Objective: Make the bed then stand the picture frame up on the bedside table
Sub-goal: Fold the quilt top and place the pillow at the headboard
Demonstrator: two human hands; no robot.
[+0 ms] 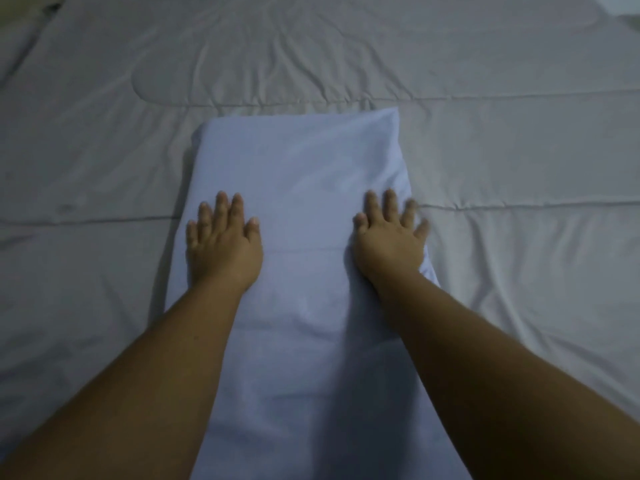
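A pale blue pillow (pixel 301 188) lies lengthwise on the bed, running from the bottom of the view toward the middle. My left hand (pixel 223 244) rests flat on its left side, palm down, fingers apart. My right hand (pixel 389 242) lies flat on the pillow's right edge, fingers spread and slightly blurred. Neither hand grips anything. A grey quilted cover (pixel 519 150) is spread across the bed under the pillow, with creases. The picture frame and the bedside table are not in view.
The cover's far edge (pixel 620 15) shows at the top right. A fold of bedding (pixel 17 53) lies at the top left. The light is dim.
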